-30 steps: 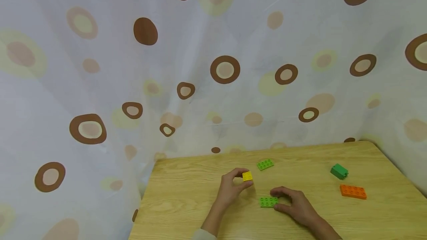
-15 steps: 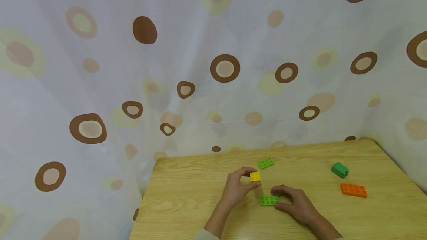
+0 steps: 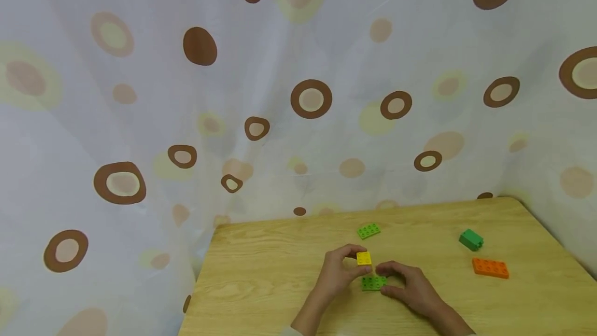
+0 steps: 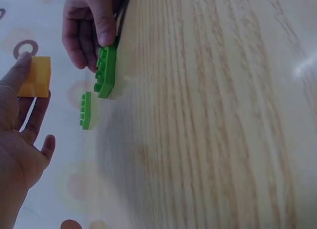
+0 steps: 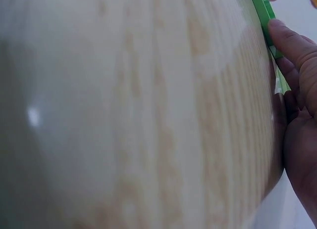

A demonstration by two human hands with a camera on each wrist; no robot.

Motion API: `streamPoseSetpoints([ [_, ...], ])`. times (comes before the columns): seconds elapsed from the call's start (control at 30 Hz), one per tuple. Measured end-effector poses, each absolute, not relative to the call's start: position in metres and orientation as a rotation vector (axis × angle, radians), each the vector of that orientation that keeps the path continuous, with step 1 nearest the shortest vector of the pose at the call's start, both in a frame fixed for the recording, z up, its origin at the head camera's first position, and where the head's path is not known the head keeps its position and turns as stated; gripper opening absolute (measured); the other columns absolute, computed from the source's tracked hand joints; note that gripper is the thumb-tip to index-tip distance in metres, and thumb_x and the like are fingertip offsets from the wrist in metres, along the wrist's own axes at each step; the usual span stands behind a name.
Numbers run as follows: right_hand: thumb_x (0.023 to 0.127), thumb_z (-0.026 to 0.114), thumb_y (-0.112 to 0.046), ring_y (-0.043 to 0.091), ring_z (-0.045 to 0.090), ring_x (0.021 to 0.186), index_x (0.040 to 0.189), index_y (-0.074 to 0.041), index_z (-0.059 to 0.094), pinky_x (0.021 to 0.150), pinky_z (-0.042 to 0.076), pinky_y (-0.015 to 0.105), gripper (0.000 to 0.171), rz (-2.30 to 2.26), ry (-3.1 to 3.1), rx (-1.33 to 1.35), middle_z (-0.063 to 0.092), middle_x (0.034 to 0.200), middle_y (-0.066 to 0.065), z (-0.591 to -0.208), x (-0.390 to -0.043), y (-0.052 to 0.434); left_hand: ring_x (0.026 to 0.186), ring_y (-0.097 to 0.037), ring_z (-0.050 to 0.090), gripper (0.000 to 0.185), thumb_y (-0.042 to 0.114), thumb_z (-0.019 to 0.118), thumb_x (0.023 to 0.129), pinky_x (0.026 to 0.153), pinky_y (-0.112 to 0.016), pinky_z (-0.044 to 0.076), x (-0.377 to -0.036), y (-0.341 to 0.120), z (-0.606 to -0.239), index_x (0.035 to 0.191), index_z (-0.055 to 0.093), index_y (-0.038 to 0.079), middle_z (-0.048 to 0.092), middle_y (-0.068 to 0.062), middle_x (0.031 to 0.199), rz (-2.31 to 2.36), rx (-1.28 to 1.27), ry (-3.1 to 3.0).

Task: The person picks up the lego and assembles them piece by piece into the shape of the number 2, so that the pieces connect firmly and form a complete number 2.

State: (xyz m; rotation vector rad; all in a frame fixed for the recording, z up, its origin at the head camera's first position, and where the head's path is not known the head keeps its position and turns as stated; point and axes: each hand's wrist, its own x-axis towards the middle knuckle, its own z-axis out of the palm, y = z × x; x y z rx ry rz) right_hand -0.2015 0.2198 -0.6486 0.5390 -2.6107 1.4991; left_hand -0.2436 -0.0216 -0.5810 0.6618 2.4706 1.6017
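A small yellow building brick (image 3: 364, 259), two studs wide, is pinched between the thumb and fingers of my left hand (image 3: 337, 273). It hovers over the table just behind a light green flat building brick (image 3: 370, 283) that lies studs up. My right hand (image 3: 416, 290) holds that green brick at its right end, thumb on the near side and fingers on the far side. In the left wrist view the yellow brick (image 4: 38, 76) is clearly apart from the green one (image 4: 107, 73). The right wrist view shows the thumb against the green brick (image 5: 262, 14).
Behind the hands lies a second light green flat brick (image 3: 369, 231). To the right are a dark green brick (image 3: 471, 240) and an orange brick (image 3: 490, 268). The wooden table (image 3: 256, 279) meets a curtain (image 3: 270, 66) patterned with brown and pale circles.
My left hand has carried the yellow brick to the right and nearer, from the left of the held green brick to just behind it. My right hand stays at the green brick.
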Motion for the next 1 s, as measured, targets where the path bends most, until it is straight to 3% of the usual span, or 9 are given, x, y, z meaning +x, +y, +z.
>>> streamPoseSetpoints([
  [0.6,0.090,0.085,-0.031,0.012,0.071,0.109,0.129,-0.016,0.071,0.095,0.054,0.024,0.044,1.492,-2.598,0.564,0.076,0.120,-0.005,-0.648,-0.201,0.219,0.110,0.000,0.061,0.032,0.030,0.087,0.088,0.104,-0.032,0.050,-0.237,-0.020,-0.615,0.119,0.077,0.028,0.071,0.020,0.113,1.554,0.650,2.500],
  [1.0,0.090,0.085,-0.031,0.012,0.071,0.109,0.128,-0.017,0.071,0.096,0.053,0.022,0.043,1.494,-2.584,0.569,0.076,0.120,-0.006,-0.650,-0.203,0.219,0.110,0.000,0.061,0.032,0.028,0.089,0.087,0.105,-0.033,0.049,-0.237,-0.017,-0.622,0.117,0.077,0.029,0.072,0.020,0.112,1.542,0.624,2.500],
])
